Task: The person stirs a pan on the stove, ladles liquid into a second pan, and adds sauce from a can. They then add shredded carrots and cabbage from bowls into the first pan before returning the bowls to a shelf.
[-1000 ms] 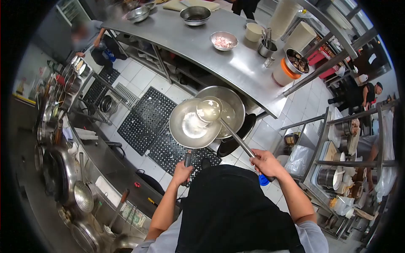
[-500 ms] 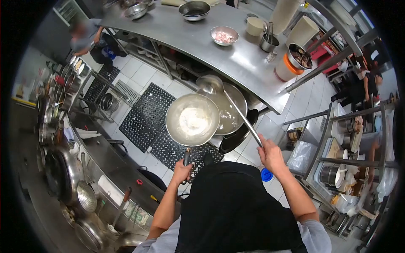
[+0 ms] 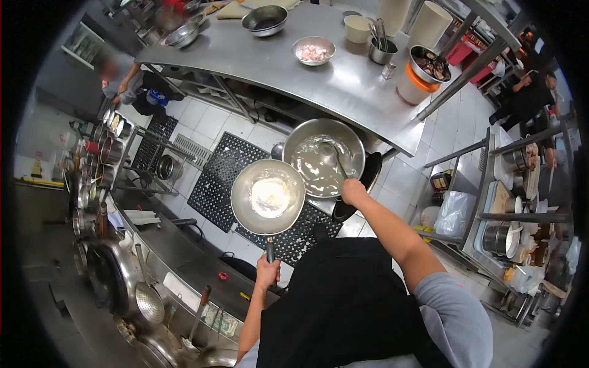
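Note:
My left hand grips the dark handle of a steel wok, held level in front of my black apron, with a pale white patch of food in its middle. My right hand reaches forward to the rim of a large steel bowl of cloudy liquid and holds the handle of a ladle whose cup rests inside that bowl. The bowl sits just beyond and to the right of the wok.
A long steel counter lies ahead with a bowl of pink meat, other bowls and tubs. A person crouches at far left. Black floor mats lie below. Stove with pans at left, wire shelving at right.
The ladle has swung from above the wok over to the big bowl and dipped into its liquid. My right arm stretched forward. The wok dropped slightly toward me.

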The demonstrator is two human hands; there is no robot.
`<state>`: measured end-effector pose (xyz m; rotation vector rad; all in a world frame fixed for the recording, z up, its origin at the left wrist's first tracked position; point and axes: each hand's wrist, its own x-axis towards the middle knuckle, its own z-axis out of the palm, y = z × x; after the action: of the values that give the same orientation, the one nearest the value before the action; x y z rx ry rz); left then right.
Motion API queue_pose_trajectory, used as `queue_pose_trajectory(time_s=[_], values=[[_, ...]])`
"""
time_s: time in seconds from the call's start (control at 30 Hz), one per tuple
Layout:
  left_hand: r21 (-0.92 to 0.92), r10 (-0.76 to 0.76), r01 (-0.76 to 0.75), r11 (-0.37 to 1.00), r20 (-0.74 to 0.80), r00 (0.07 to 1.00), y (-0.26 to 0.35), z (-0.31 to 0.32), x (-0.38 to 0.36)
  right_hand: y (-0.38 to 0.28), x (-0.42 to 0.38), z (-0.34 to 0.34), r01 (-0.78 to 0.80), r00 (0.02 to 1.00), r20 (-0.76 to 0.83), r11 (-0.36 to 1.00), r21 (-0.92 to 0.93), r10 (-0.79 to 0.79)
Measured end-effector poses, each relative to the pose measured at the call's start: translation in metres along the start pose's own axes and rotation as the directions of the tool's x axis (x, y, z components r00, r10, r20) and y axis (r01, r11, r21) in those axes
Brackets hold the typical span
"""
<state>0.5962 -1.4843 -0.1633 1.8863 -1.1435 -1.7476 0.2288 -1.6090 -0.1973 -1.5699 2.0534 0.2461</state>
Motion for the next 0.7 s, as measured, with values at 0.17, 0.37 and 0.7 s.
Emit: queue_pose_trajectory(time_s=[0.17,0.37,0.7], values=[[-0.02,-0.021,0.021,1.0,-0.009,1.0,-0.007,-0.005,-0.007,0.024,0.034,0.067,0.148,0.95,0.248,0.975,0.168,-0.187],[-0.038,-0.016,0.015,0.999,-0.023,1.0,-0.021,-0.009,-0.005,0.037,-0.023,0.042,-0.402,0.909,0.416,0.218,0.889,-0.018],[-0.016,0.014,-0.013,1.0,0.006,1.0,-0.033,-0.008,0.023,0.073,-0.115,-0.078,-0.254,0.946,0.305,0.337,0.906,-0.107]])
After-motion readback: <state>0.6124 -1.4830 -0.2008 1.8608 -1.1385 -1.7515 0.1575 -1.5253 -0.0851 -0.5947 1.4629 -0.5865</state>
